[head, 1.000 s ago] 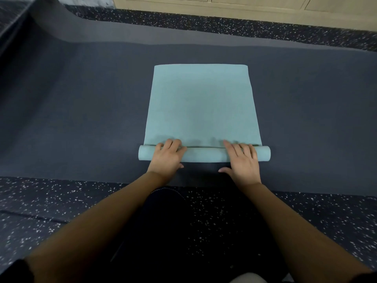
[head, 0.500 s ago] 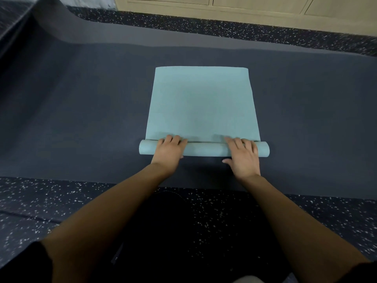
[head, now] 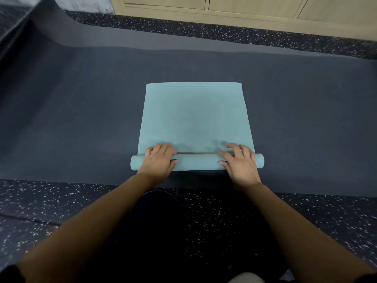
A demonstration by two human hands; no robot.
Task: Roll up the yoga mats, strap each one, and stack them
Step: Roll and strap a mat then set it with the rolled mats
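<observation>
Fingers lifted since before, both hands on half-rolled teal mat (head: 194, 119)

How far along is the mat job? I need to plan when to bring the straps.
Done: the near end of the teal mat is wound into a thin roll. In hand: the left hand and right hand press on that roll. Left: most of the mat lies flat; no strap or stack is in view, and the dark mat underneath is unrolled.

Flat teal mat (head: 194, 117) ahead of the roll (head: 196, 162) lies unobstructed.
</observation>
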